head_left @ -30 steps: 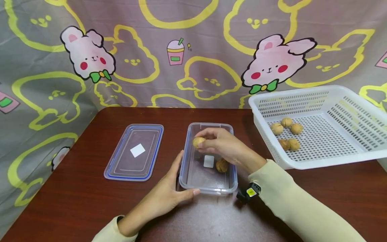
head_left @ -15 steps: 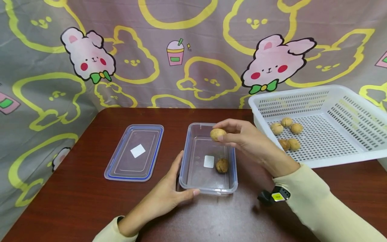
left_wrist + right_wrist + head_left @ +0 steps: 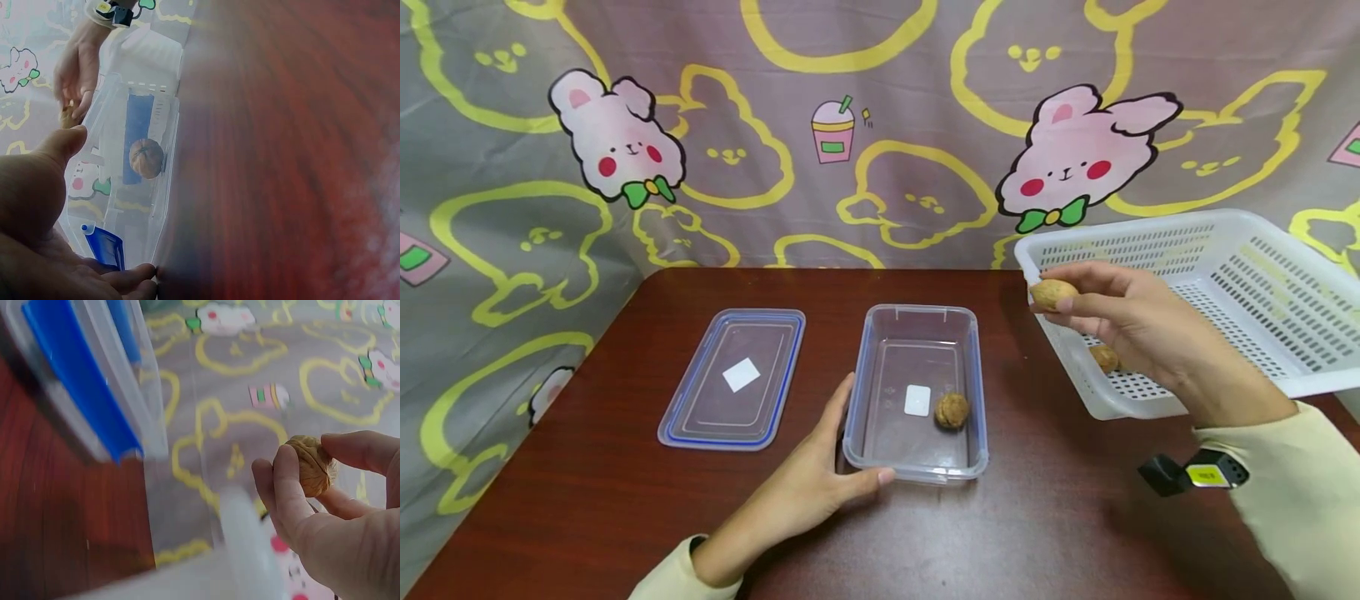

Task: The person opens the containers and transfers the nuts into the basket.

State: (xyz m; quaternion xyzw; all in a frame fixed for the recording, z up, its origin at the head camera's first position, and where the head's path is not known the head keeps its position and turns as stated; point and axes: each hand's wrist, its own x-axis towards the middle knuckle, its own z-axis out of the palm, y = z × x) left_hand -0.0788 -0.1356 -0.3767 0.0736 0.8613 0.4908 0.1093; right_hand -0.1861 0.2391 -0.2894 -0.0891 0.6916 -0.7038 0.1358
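Note:
My right hand (image 3: 1157, 333) pinches a walnut (image 3: 1051, 294) in its fingertips, above the left rim of the white basket (image 3: 1097, 400). In the right wrist view, that walnut (image 3: 312, 465) shows its seam between thumb and fingers. My left hand (image 3: 808, 475) holds the near left corner of a clear plastic container (image 3: 917, 479), its thumb along the front and its fingers along the left side. One walnut (image 3: 952, 411) lies inside the container, right of a white label; the left wrist view shows it through the plastic. Another walnut (image 3: 1103, 358) lies in the basket; my right hand hides others.
A clear lid (image 3: 730, 417) with a blue seal and a white label lies on the brown table (image 3: 625, 500), left of the container. A cartoon-patterned cloth (image 3: 737, 225) hangs behind the table. The slotted basket stands at the right, its rim higher than the container's.
My right hand has carried the pinched walnut up and right, from over the container to the basket's left rim. The left hand and the container have stayed put.

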